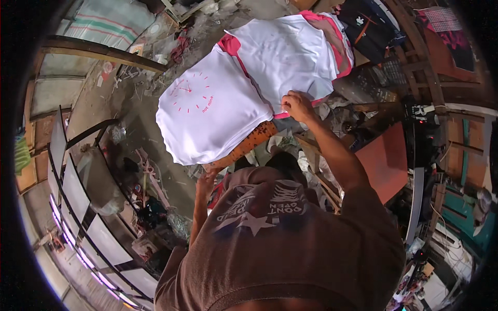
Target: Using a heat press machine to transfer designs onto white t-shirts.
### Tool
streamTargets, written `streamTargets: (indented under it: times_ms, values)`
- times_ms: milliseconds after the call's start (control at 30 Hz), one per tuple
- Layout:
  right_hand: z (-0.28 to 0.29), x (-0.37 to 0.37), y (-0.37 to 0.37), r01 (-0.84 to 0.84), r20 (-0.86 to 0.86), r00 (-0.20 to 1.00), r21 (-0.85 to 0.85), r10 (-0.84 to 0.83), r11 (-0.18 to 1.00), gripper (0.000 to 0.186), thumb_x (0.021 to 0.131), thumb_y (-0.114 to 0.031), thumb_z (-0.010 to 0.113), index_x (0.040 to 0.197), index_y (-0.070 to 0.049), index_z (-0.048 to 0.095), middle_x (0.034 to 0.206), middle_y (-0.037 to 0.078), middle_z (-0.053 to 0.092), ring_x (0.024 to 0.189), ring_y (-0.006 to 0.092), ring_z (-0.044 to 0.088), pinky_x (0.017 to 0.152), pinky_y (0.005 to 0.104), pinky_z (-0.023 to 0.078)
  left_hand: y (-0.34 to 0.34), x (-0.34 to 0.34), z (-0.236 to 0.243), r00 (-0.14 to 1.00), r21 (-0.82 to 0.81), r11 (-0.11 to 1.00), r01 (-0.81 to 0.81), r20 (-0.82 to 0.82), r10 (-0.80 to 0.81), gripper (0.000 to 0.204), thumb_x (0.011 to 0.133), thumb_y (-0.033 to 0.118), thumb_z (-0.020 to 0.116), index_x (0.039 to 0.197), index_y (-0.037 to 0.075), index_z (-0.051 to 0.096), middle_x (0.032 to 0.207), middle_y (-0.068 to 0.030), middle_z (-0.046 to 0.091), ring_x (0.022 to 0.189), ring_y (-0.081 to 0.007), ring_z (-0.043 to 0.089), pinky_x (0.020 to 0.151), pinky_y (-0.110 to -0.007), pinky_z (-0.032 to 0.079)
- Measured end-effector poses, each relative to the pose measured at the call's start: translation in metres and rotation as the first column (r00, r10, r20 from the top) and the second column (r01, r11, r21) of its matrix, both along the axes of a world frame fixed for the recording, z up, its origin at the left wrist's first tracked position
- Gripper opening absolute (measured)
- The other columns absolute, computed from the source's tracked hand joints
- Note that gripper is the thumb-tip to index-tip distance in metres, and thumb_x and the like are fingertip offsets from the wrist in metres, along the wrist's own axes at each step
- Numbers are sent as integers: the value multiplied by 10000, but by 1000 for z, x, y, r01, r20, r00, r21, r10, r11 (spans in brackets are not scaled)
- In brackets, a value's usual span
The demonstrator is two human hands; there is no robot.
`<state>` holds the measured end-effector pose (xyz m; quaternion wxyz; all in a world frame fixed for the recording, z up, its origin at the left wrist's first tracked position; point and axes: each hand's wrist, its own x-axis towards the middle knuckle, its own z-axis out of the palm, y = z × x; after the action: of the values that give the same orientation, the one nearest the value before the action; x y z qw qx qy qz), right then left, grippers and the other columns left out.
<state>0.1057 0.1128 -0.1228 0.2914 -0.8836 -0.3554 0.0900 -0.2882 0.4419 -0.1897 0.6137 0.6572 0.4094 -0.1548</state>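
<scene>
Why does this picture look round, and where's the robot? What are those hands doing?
There's no robot here, just a person with two bare hands. The camera sits on their head and looks down, so you see their brown shirt at the bottom. Its very wide lens makes the picture round and bends straight edges.

A white cloth with a pink clock-like print is spread over an orange-brown board. Right beside it is another white cloth with pink edges.

The right hand is at the near edge of that second cloth; I can't tell whether it's pinching it. The left hand is by the board's near end, and its grip is too hard to see.
</scene>
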Motion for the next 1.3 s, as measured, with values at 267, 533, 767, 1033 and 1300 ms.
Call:
streamTargets:
  times_ms: [267,533,767,1033,1300]
  values:
    - [1,39,-9,-25,-313,944,235,100,972,197,811,-195,716,822,-30,607,794,107,618,783,269,620,700,399,484,-56,19,25,990,44,990,-138,10,137,380,961,319,605,1067,-46,582,879,-75,662,721,-142,612,623,-277,497]
    - [-21,117,-79,554,88,825,67,-558,830,384,718,-327,811,915,-49,634,883,117,653,832,271,639,742,390,500,-96,32,37,998,173,984,-52,-23,57,306,971,299,603,881,9,563,754,7,560,663,-77,474,578,-258,383]
    - [-54,131,-118,720,-208,689,82,-695,689,328,892,-353,596,911,-33,668,772,74,678,693,225,649,639,365,523,-103,51,63,993,109,987,-115,12,114,303,968,302,606,1008,2,609,816,-32,630,742,-115,584,633,-278,464]
    - [-101,149,-176,889,-344,456,218,-821,403,250,877,-314,665,956,-77,652,854,56,681,779,191,646,698,333,505,-86,63,58,986,-40,986,-164,-20,163,386,971,316,593,1067,-58,601,887,-97,670,835,-181,670,742,-305,543]
    - [-20,143,-149,932,-852,297,161,-431,324,264,853,-284,736,997,-81,648,891,-6,634,750,115,588,634,276,511,-87,116,70,966,431,878,210,45,-253,362,908,303,623,957,-54,658,829,-153,687,709,-227,648,676,-354,508]
